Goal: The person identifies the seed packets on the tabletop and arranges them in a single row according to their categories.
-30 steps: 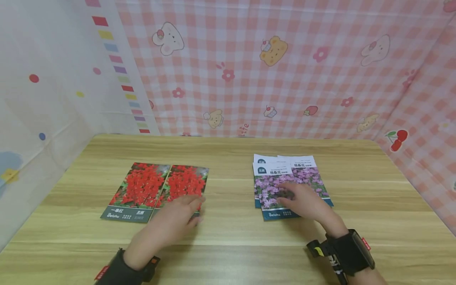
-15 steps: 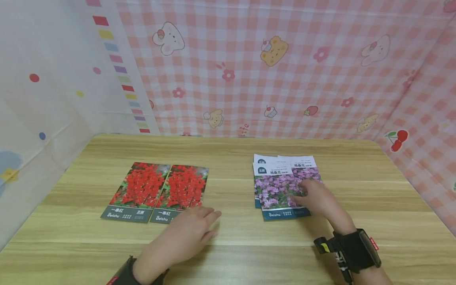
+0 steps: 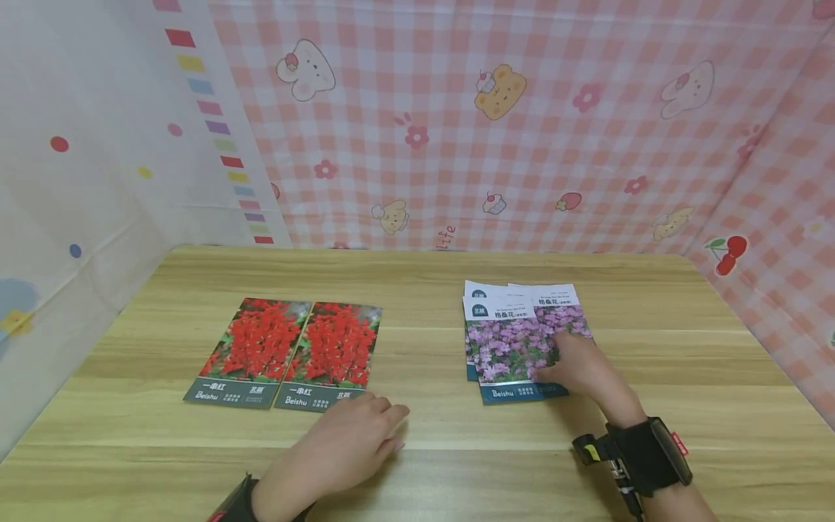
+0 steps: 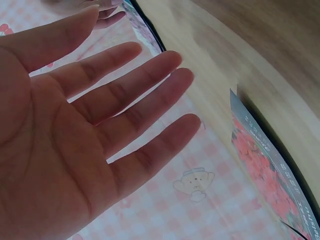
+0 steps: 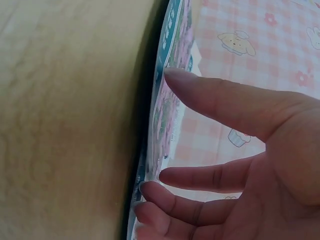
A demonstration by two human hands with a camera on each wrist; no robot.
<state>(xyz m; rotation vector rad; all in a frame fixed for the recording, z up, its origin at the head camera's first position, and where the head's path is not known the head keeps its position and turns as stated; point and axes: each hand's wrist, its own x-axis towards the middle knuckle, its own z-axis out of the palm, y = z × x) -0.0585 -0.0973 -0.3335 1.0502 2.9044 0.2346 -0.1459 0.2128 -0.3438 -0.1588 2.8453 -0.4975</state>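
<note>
Purple-flowered paper seed packets point(image 3: 518, 341) lie in a loose overlapping stack right of centre on the light wooden table point(image 3: 424, 283). The right hand point(image 3: 580, 366) rests on the stack's lower right part, its straight, slightly spread fingers point(image 5: 225, 95) touching the top packet without gripping it. At centre left, two red-flowered paper seed packets point(image 3: 287, 351) lie side by side. The left hand point(image 3: 355, 438) hovers just below their lower right corner, fingers point(image 4: 135, 95) extended and relaxed, holding nothing. A pink checked cartoon cloth point(image 3: 522, 123) fills the upper frame.
</note>
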